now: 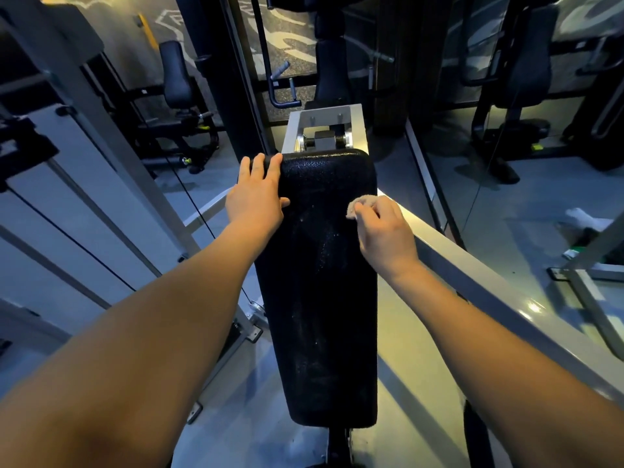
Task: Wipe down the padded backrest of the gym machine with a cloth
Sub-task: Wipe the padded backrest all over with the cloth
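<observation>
Head view recorded one backrest, black, padded, long and narrow, mounted on a pale metal frame and running away from the camera, its grained cover showing pale dusty speckles and faint streaks down the middle. Cloth: small, light-coloured, bunched; held at the pad's right edge, about a third of the way down from the far end. Right hand: closed round the cloth, fingers curled, only a tuft showing past the knuckles; whether the cloth pressed on the pad or sat just beside its edge could not be told. Left hand: open, palm flat on the far left corner of the pad, fingers draped over the top edge, holding nothing. Handling, as judged: the pad was probably soft under pressure yet fixed firm to its mount, so not to be lifted, only braced; its textured skin likely gave some grip and would trap dust in the grain. The cloth looked limp and light, best kept wadded in the palm with a flat face spread to the pad. A grey rail ran close along the right side.
</observation>
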Demonstrator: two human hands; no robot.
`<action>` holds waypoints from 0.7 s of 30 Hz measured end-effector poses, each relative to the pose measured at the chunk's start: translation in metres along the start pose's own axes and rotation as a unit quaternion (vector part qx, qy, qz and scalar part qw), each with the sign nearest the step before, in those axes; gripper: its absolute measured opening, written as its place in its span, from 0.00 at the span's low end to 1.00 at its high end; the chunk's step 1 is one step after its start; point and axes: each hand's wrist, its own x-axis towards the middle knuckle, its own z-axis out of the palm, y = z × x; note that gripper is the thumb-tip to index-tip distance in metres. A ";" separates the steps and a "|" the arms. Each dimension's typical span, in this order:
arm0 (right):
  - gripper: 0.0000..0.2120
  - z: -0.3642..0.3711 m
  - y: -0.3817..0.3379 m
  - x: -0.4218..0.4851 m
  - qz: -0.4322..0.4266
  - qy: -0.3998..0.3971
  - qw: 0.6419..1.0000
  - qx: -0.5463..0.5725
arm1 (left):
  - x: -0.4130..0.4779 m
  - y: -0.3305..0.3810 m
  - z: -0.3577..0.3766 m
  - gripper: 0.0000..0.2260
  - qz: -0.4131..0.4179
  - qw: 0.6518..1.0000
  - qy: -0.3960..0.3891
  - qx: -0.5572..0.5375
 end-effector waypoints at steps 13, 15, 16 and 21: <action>0.07 0.010 -0.010 -0.001 0.013 -0.041 0.999 0.005 | -0.005 -0.002 0.012 0.37 0.000 0.999 0.032 -0.031; 0.09 0.002 -0.013 0.026 0.021 -0.003 1.000 -0.005 | -0.005 -0.003 0.014 0.37 0.007 0.999 0.040 -0.036; 0.10 -0.001 -0.015 0.042 0.035 0.014 0.999 -0.018 | -0.005 -0.005 0.015 0.37 0.010 0.998 0.043 -0.039; 0.08 0.006 -0.023 0.037 0.076 -0.025 0.996 -0.024 | -0.005 -0.008 0.018 0.37 0.020 0.997 0.053 -0.047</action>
